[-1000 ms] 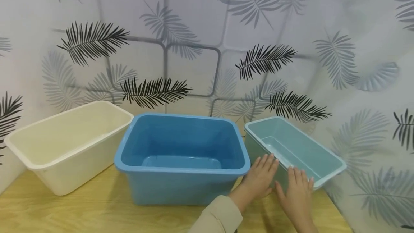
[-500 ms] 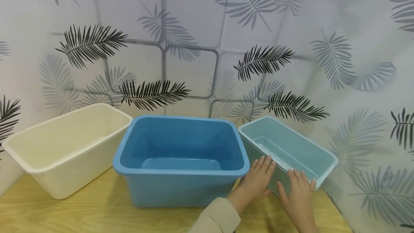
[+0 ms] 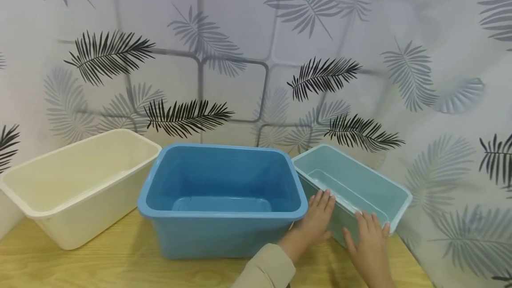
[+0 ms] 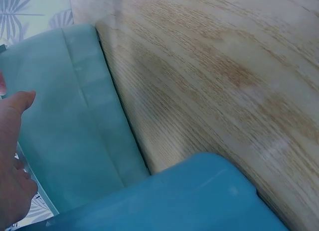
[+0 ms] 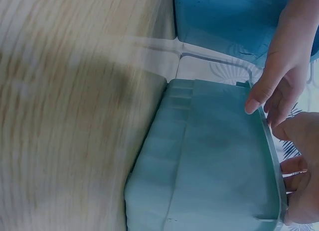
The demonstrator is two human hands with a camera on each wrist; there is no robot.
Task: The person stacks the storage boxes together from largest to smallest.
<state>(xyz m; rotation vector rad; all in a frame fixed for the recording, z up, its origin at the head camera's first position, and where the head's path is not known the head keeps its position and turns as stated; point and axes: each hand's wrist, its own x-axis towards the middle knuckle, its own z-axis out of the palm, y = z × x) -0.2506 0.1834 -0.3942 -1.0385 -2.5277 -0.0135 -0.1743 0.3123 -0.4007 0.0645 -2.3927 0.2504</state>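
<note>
Storage bin (image 3: 353, 182) in teal plastic sits at lower right — likely light, stiff, slick, best lifted by both ends of its rim (image 3: 401, 215) — with left hand (image 3: 315, 218) and right hand (image 3: 369, 244) straight-fingered at its near edge, neither clasping it.

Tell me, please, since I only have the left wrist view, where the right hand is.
Observer: The right hand has its fingers at the near long rim of the light teal bin.
Operator: Thank you; could you say whether anything shows between that bin and the blue bin?
Observer: Yes, from the right wrist the patterned wall shows between their outer sides.
Operator: And is there, please, another bin beyond my picture?
Observer: Yes, a cream bin stands to the left of the blue bin in the head view.
</note>
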